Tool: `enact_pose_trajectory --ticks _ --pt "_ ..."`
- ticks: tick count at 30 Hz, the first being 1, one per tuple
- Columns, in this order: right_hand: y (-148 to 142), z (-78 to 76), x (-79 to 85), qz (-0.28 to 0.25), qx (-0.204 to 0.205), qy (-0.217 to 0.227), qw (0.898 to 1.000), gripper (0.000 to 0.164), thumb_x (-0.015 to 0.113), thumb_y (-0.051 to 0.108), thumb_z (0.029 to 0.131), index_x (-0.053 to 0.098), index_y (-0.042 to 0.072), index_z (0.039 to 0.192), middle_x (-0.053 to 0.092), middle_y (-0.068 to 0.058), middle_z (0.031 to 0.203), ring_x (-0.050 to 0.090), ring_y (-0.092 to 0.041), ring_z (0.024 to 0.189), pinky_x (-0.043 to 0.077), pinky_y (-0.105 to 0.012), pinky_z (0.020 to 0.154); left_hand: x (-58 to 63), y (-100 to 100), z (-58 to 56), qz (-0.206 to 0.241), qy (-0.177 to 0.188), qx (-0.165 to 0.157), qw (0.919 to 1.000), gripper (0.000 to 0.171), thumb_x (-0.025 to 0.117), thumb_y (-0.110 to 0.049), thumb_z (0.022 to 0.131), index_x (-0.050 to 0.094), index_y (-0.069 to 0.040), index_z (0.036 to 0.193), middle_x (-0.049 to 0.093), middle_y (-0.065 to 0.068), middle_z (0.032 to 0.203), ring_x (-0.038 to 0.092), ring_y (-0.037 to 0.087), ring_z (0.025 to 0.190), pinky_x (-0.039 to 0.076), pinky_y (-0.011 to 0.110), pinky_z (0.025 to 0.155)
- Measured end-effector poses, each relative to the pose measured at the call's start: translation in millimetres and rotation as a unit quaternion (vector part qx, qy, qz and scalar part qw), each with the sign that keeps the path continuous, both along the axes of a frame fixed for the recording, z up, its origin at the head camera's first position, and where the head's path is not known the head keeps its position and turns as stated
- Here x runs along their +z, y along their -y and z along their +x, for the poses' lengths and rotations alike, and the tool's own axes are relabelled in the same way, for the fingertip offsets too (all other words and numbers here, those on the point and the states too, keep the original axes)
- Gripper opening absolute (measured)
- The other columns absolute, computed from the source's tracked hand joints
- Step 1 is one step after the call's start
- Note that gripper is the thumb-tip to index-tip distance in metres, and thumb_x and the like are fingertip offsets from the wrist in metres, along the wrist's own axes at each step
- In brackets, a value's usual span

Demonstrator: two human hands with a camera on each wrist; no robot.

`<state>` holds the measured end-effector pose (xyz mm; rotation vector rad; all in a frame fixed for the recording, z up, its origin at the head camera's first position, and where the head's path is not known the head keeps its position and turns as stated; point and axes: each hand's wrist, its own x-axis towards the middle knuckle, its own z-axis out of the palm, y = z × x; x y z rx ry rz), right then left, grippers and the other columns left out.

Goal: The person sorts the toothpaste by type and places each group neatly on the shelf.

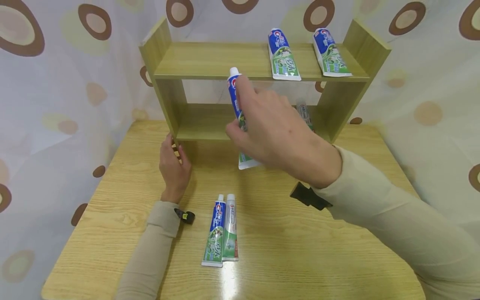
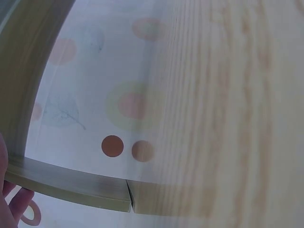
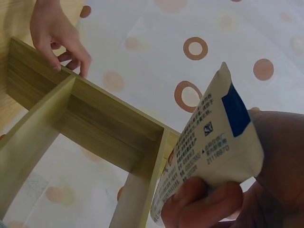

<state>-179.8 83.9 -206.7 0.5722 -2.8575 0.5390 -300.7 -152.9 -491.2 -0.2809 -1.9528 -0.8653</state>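
My right hand (image 1: 281, 129) pinches a blue and green toothpaste tube (image 1: 233, 89) between thumb and fingers, cap up, in front of the wooden shelf (image 1: 210, 60). The right wrist view shows the printed white back of this toothpaste tube (image 3: 213, 137). My left hand (image 1: 174, 168) grips the lower left side panel of the shelf, and its fingers are seen on the panel's edge in the right wrist view. Two similar toothpaste tubes (image 1: 283, 54) lie on the top board at the right. On the lower board a silver tube (image 1: 304, 114) is partly hidden behind my right hand.
A blue and green toothpaste tube (image 1: 215, 233) and a silver and green tube (image 1: 230, 227) lie side by side on the wooden table (image 1: 300, 250), caps toward the shelf. A patterned curtain (image 1: 93, 83) hangs behind and around the table.
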Motion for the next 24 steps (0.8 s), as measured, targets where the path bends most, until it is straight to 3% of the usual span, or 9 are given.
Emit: enact_pose_trajectory --ticks 5,11,21,24 --pt "4 -5.1 9.3 -0.002 0.0 0.002 1.0 0.038 0.065 0.022 0.104 0.048 0.005 0.133 0.066 -0.008 0.094 0.069 -0.024 0.071 0.058 -0.032 0.056 -3.1 1 -0.1 -0.003 0.001 0.006 1.0 0.037 0.055 -0.005 0.112 0.052 0.006 0.146 0.068 0.031 0.124 0.073 0.042 0.105 0.067 0.054 0.072" --pt "6 -11.4 16.8 -0.012 -0.008 -0.001 1.0 0.041 0.064 0.025 0.105 0.046 0.005 0.137 0.066 -0.009 0.1 0.071 -0.024 0.078 0.061 -0.032 0.06 -2.9 0 -1.9 -0.003 -0.003 0.005 1.0 0.038 0.057 0.0 0.109 0.053 0.006 0.146 0.068 0.031 0.123 0.074 0.042 0.105 0.067 0.051 0.072" --pt "3 -37.0 22.5 -0.024 -0.034 -0.024 0.999 0.048 0.062 0.033 0.106 0.047 0.004 0.141 0.067 -0.012 0.097 0.072 -0.027 0.078 0.059 -0.032 0.061 -2.7 0 -2.2 -0.011 0.0 0.011 0.9999 0.037 0.057 -0.001 0.109 0.051 0.006 0.145 0.068 0.03 0.122 0.073 0.042 0.104 0.067 0.053 0.072" --pt "4 -43.9 24.7 -0.019 -0.038 -0.039 0.998 0.044 0.061 0.031 0.105 0.048 0.003 0.136 0.066 -0.012 0.096 0.071 -0.027 0.078 0.057 -0.032 0.061 -2.1 1 -2.6 -0.012 -0.002 0.013 0.9998 0.039 0.059 0.001 0.108 0.051 0.006 0.145 0.068 0.03 0.123 0.073 0.041 0.104 0.067 0.052 0.072"
